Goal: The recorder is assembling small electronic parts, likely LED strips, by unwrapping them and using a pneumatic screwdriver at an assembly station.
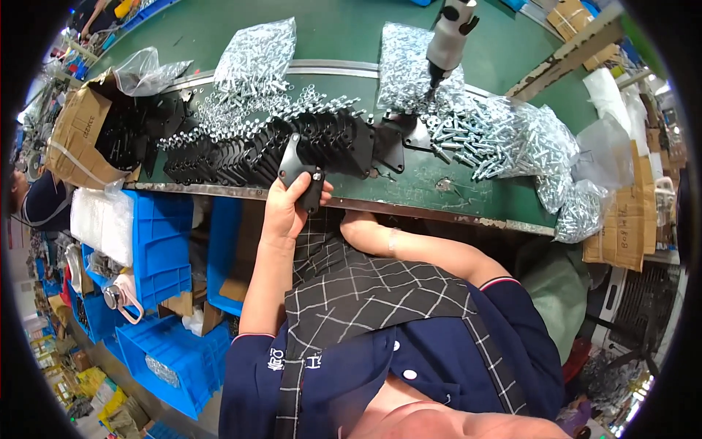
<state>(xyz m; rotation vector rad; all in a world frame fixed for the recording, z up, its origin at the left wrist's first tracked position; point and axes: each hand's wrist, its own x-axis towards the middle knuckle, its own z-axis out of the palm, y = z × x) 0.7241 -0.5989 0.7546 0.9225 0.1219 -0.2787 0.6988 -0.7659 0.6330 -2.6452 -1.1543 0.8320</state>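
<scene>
Green bench, right hand half hidden

My left hand grips a flat black metal bracket at the green workbench's near edge; my right hand is hidden below that edge.

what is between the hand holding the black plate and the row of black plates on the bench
Nothing visible. The left hand grips one black plate at the bench's near edge, and its top almost meets the row of black plates. The right hand is hidden under the bench.
</scene>
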